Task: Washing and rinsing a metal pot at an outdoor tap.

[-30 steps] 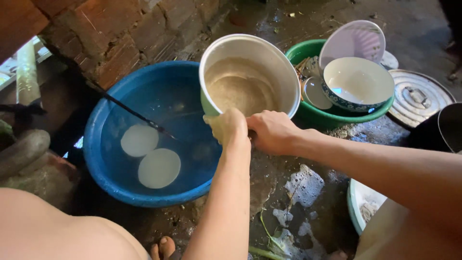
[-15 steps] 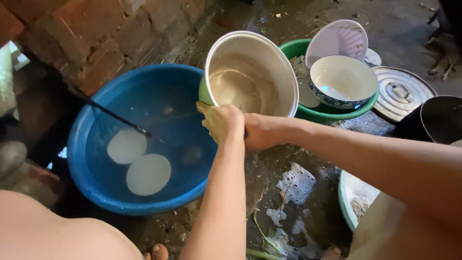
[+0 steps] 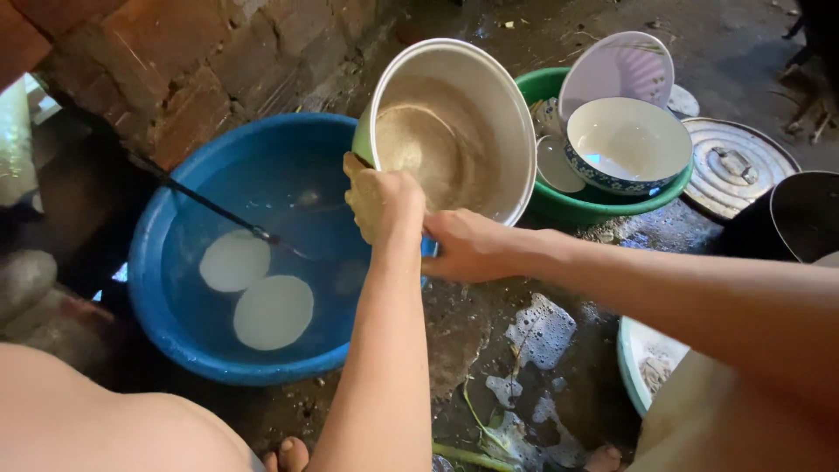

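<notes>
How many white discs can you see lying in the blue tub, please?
2: one disc toward the far left of the blue tub, the other disc just nearer; the arm may hide more.

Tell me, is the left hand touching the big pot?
Touching. The head view shows the left hand closed over the rim of the tilted big pot, fingers wrapped on its edge, with no gap between them.

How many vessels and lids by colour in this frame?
Blue basin: 1
Green basins: 2, the one both hands tilt and the one stacked with dishes
White plates underwater in the blue basin: 2
Blue-patterned white bowl: 1
Pale plate on edge: 1
Metal lid: 1
Dark pot: 1
Total: 9
</notes>
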